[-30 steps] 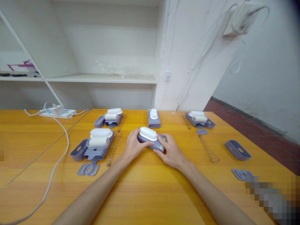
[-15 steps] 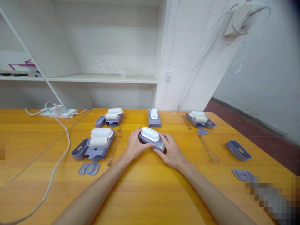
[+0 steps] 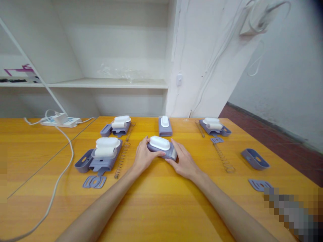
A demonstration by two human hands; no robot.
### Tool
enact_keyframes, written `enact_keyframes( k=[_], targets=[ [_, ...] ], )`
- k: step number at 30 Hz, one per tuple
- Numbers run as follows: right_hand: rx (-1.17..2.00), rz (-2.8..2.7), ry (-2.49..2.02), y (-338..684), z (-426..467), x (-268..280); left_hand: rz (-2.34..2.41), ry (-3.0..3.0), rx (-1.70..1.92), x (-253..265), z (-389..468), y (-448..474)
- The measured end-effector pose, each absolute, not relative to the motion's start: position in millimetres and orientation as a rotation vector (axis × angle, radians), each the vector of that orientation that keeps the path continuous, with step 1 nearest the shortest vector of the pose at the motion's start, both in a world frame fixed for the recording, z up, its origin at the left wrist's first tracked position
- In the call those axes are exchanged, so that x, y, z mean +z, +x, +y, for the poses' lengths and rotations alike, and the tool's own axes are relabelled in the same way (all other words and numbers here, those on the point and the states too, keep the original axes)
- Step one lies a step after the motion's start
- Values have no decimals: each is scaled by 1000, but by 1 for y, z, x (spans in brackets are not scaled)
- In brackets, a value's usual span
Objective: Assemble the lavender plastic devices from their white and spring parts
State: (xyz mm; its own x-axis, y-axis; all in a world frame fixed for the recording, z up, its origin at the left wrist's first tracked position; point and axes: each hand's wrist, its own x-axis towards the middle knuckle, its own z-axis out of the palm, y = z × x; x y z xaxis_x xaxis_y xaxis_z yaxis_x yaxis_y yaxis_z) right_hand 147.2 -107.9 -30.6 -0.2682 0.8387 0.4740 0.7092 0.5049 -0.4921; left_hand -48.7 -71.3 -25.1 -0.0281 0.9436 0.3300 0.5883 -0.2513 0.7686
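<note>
A purple-grey plastic case [image 3: 165,153] lies tilted on the wooden table in front of me, with a white oval piece [image 3: 159,143] with a bumpy top resting on it. My left hand [image 3: 145,154] grips its left end, thumb along the near side. Around the right end curl the fingers of my right hand [image 3: 183,159], thumb close to the left one. Farther back stands a similar purple-grey case [image 3: 165,130] with a white oval piece [image 3: 165,121] on top. The undersides of the held case and some fingertips are hidden.
To the left sit case parts [image 3: 103,164] with white pieces, an oval grey cover [image 3: 84,161], a slotted plate [image 3: 95,182] and a spring [image 3: 121,161]. On the right are another spring [image 3: 224,159], a cover [image 3: 254,159] and a slotted plate [image 3: 259,185]. A white cable [image 3: 60,171] crosses the left side.
The whole view has shifted slightly. Both hands keep their hold on the case, which looks turned only a little, if at all.
</note>
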Motion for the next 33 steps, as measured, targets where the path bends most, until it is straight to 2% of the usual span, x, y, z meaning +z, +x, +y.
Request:
enact_keyframes(
  k=[11,20,33],
  targets=[
    [270,-2072,-1209,149,-108,-26,1483,1781,1273,-27,-70,-55],
    [318,-2000,-1230,153,-105,-31,1398,1968,1380,-30,-71,-52],
    [160,-1930,-1213,153,-107,-24,1487,1693,1470,-19,-76,-54]
  ],
)
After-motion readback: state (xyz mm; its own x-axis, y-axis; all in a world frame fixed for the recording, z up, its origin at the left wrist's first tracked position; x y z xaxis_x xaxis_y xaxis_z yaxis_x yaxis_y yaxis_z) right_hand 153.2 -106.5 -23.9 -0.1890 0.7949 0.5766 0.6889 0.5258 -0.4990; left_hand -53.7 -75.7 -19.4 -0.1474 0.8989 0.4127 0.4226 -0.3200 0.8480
